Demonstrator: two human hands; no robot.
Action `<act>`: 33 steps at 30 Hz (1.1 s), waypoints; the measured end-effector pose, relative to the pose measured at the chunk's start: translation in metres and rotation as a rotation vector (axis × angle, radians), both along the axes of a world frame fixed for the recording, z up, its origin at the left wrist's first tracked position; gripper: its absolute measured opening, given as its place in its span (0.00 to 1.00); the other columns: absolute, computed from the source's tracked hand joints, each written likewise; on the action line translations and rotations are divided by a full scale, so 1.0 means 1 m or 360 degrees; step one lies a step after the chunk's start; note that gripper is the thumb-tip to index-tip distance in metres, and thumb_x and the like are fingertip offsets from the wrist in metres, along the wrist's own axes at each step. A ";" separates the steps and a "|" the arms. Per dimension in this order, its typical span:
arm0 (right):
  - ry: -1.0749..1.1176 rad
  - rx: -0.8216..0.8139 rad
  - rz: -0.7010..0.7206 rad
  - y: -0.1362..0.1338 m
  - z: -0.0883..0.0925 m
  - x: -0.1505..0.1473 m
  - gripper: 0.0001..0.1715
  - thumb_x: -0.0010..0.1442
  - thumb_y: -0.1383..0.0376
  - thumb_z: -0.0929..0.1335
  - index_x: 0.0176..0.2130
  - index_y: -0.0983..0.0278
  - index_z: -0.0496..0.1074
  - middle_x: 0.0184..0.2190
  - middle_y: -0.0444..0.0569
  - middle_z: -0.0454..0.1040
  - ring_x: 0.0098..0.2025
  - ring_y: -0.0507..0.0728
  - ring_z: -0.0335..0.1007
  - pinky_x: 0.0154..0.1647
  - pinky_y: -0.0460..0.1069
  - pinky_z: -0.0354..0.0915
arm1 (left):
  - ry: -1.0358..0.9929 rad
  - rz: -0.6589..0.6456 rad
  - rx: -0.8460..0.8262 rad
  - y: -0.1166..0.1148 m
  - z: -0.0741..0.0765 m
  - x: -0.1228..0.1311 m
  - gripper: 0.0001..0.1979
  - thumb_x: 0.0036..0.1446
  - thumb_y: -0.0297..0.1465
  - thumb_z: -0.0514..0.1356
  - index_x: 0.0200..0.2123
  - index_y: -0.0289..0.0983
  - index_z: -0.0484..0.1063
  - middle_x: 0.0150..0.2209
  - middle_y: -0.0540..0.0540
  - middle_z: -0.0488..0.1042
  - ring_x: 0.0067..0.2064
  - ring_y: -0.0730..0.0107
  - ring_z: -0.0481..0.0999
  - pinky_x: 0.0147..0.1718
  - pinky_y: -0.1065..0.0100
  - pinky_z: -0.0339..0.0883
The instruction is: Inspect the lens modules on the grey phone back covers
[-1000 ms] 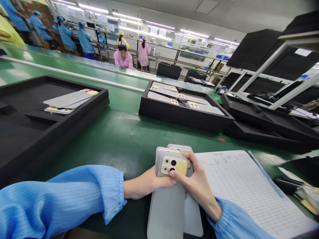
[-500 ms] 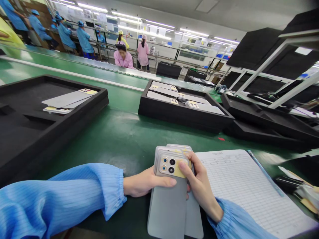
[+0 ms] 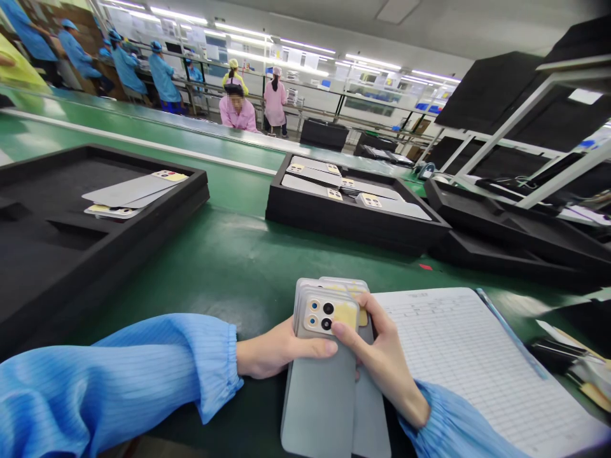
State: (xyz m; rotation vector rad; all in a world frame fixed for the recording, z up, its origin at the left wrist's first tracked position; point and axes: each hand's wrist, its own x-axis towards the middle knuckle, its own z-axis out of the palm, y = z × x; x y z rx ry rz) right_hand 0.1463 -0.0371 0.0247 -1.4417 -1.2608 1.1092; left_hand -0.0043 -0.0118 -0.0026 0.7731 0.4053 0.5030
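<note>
Left hand (image 3: 281,348): clenched round the stack, thumb across its face.
Right hand (image 3: 377,356): grasping the stack's far corner, thumb on the face, fingers wrapped behind.
Stack of grey phone back panels (image 3: 317,388): several, slightly fanned, held between both hands at the near edge of the green bench (image 3: 229,273); lower ends may touch it, cannot tell.
Top panel: camera cutouts, yellow film (image 3: 347,313) on it.
In hand: this stack, off the trays.
In trays: several panels (image 3: 310,186) in the black foam tray (image 3: 344,222) ahead, a few more (image 3: 128,193) in the foam tray (image 3: 119,270) to the left.
Right of hands: ruled log sheet (image 3: 458,362), not touched by either hand.
</note>
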 end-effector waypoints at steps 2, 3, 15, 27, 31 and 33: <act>0.0045 -0.0035 -0.0003 0.001 -0.001 0.000 0.20 0.45 0.55 0.71 0.30 0.59 0.58 0.20 0.37 0.64 0.12 0.46 0.56 0.05 0.41 0.57 | -0.0032 -0.0002 -0.0038 0.000 0.000 0.000 0.26 0.50 0.32 0.61 0.54 0.35 0.62 0.37 0.41 0.78 0.38 0.62 0.77 0.43 0.63 0.64; 0.0078 -0.0043 -0.0001 0.002 -0.002 0.001 0.20 0.46 0.54 0.71 0.29 0.59 0.57 0.18 0.36 0.63 0.11 0.46 0.55 0.06 0.41 0.57 | -0.0045 0.0004 -0.0091 0.001 0.000 0.000 0.25 0.52 0.36 0.59 0.53 0.34 0.63 0.37 0.41 0.77 0.39 0.61 0.77 0.43 0.62 0.64; -0.0246 0.0214 0.0069 0.017 -0.016 0.015 0.15 0.49 0.56 0.70 0.32 0.62 0.65 0.30 0.44 0.71 0.33 0.56 0.67 0.33 0.47 0.65 | 0.0156 0.0395 -0.0244 0.000 0.005 0.004 0.23 0.54 0.38 0.56 0.52 0.37 0.63 0.48 0.41 0.73 0.44 0.62 0.75 0.46 0.62 0.65; 0.0255 0.0125 -0.0249 0.022 0.000 0.032 0.18 0.52 0.57 0.68 0.43 0.58 0.65 0.38 0.47 0.74 0.36 0.60 0.72 0.32 0.50 0.67 | 0.0129 0.0364 -0.0466 0.002 0.008 0.003 0.19 0.56 0.39 0.53 0.44 0.32 0.70 0.40 0.41 0.77 0.41 0.65 0.76 0.45 0.67 0.65; 0.0405 0.0038 -0.0394 0.025 0.008 0.035 0.23 0.50 0.56 0.68 0.46 0.54 0.62 0.38 0.46 0.73 0.29 0.59 0.73 0.26 0.53 0.69 | 0.0148 0.0415 -0.0349 -0.002 0.008 0.003 0.19 0.56 0.41 0.53 0.43 0.33 0.69 0.37 0.40 0.78 0.39 0.63 0.77 0.42 0.64 0.67; 0.0338 0.0095 -0.0463 0.026 0.009 0.035 0.24 0.50 0.56 0.68 0.47 0.52 0.62 0.42 0.46 0.70 0.31 0.59 0.72 0.25 0.51 0.69 | 0.0175 0.0455 -0.0285 -0.004 0.008 0.003 0.19 0.55 0.42 0.54 0.41 0.33 0.70 0.36 0.39 0.78 0.37 0.62 0.77 0.40 0.63 0.68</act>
